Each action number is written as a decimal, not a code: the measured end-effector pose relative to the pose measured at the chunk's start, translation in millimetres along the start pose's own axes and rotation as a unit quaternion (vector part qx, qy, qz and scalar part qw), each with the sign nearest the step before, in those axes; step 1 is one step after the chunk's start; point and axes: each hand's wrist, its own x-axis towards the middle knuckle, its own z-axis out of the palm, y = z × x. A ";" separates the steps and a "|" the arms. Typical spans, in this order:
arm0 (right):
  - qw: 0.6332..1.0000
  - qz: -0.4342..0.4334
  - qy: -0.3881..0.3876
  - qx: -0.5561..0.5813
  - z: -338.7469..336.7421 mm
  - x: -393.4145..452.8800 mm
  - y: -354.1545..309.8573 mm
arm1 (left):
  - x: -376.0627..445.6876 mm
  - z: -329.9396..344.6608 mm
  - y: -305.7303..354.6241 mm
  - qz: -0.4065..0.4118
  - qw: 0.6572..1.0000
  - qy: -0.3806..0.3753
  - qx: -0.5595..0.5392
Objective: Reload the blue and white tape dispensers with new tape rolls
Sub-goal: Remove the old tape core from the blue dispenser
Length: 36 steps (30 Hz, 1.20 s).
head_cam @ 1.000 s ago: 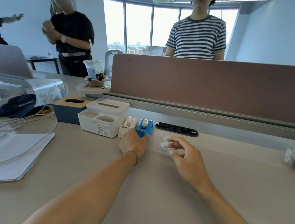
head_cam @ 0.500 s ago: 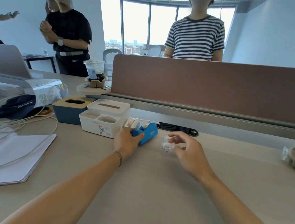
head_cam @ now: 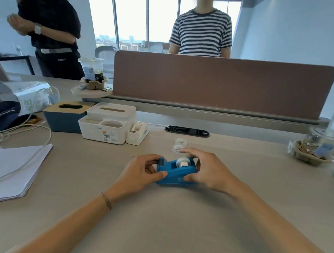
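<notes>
The blue tape dispenser (head_cam: 174, 171) lies on the desk in front of me, with a white spool (head_cam: 182, 162) in its cradle. My left hand (head_cam: 141, 172) grips its left end, by the cutter. My right hand (head_cam: 206, 169) wraps its right end, fingers curled over the spool side. Two clear tape rolls (head_cam: 179, 145) lie on the desk just beyond my right hand. Farther back, the white tape dispenser (head_cam: 137, 132) stands beside a white organiser box.
A white organiser box (head_cam: 107, 123) and a blue tissue box (head_cam: 64, 117) stand at the back left. Papers (head_cam: 13, 173) and cables lie on the left. Drink cups (head_cam: 318, 150) sit at the right edge. A brown divider (head_cam: 221, 84) runs along the back, with two people standing behind.
My left hand has drawn the blue dispenser away from the white one toward me. My right hand has left the tape rolls and taken hold of the dispenser's right end.
</notes>
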 end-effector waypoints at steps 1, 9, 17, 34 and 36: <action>1.000 0.006 -0.005 0.000 -0.1 -5.1 2.1 | -1.5 2.3 -1.4 0.006 1.000 -0.010 -0.001; 0.999 -0.007 -0.017 -0.051 8.3 -20.9 5.7 | -0.5 10.7 -14.2 0.018 0.999 -0.041 0.024; 0.985 -0.064 -0.065 -0.144 8.3 -15.4 10.1 | 4.9 10.0 -17.2 0.015 0.999 -0.049 0.002; 0.980 -0.062 -0.119 -0.150 1.8 -10.5 13.0 | 2.2 10.0 -23.5 0.022 0.999 -0.045 0.008; 0.975 -0.059 -0.141 -0.163 -1.0 -7.7 8.2 | 1.3 9.6 -22.5 0.019 0.999 -0.046 0.010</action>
